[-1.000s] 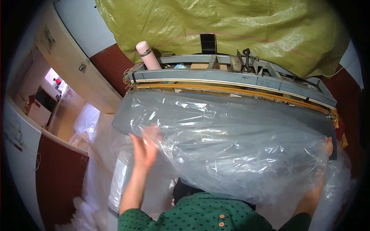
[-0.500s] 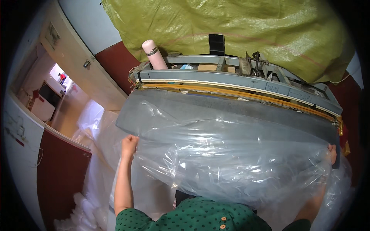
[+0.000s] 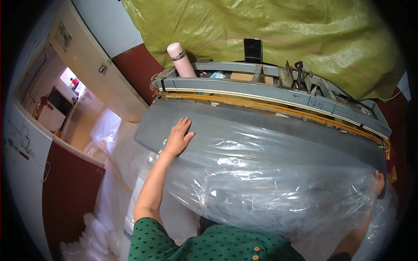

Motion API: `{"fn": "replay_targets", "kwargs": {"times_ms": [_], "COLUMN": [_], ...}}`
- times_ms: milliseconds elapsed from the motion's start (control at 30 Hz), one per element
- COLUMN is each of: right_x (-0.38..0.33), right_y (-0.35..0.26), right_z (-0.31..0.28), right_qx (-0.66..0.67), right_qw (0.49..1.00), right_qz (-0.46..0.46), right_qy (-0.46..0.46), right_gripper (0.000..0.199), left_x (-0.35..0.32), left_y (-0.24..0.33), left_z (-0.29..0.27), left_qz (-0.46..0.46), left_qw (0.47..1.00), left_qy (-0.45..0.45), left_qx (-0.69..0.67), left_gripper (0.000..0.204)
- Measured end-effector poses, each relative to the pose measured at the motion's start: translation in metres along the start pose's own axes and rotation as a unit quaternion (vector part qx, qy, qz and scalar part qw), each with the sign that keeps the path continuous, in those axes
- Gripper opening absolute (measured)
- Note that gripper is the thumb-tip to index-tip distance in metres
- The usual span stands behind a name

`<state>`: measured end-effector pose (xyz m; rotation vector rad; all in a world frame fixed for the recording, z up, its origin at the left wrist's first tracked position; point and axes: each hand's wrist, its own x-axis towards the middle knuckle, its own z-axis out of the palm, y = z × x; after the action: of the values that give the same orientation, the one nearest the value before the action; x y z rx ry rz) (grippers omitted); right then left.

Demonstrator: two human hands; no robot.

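On the grey worktop [image 3: 261, 126] before the sealing machine [image 3: 278, 93], the clear plastic bag [image 3: 265, 182] lies spread, left hand [image 3: 177, 139] flat and open on its edge, right hand [image 3: 379, 182] gripping the far corner; smoothing outward evenly would probably keep wrinkles away.

From where I watch, the open room is the bare grey tabletop [image 3: 261, 126], a band running from centre left to the right edge of the frame. Above it, the long grey and yellow sealing bar [image 3: 278, 98] walls off the far side, with a pink flask [image 3: 180, 61] standing at its upper-left end. Below it, the billowing clear plastic bag [image 3: 270, 187] fills the lower centre and right. My left hand [image 3: 177, 138] lies flat, fingers spread, at the bag's left edge.
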<state>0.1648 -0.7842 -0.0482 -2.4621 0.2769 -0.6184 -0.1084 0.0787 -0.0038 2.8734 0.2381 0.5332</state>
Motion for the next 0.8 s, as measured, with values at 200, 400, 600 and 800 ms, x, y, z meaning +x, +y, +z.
{"fn": "replay_targets", "kwargs": {"times_ms": [200,400,600,800], "right_x": [0.01,0.015,0.016,0.063], "right_y": [0.061,0.085,0.073,0.061], "right_z": [-0.045,-0.118,-0.113,-0.04], "right_qx": [0.079,0.314,0.289,0.223], "right_qw": [0.994,0.948,0.955,0.962], "right_qz": [0.035,0.051,0.059,-0.077], "right_qy": [0.064,0.016,-0.017,0.138], "right_gripper": [0.037,0.033,0.035,0.023], "left_x": [0.018,0.056,0.074,0.111], "left_y": [-0.001,-0.027,-0.034,-0.041], "left_z": [0.001,0.015,0.005,-0.029], "left_qz": [-0.001,-0.043,-0.122,-0.132], "left_qw": [1.0,0.978,0.987,0.893], "left_qy": [0.015,0.204,0.067,0.23], "left_qx": [-0.02,-0.027,0.083,-0.364], "left_gripper": [0.037,0.029,0.012,0.016]}}
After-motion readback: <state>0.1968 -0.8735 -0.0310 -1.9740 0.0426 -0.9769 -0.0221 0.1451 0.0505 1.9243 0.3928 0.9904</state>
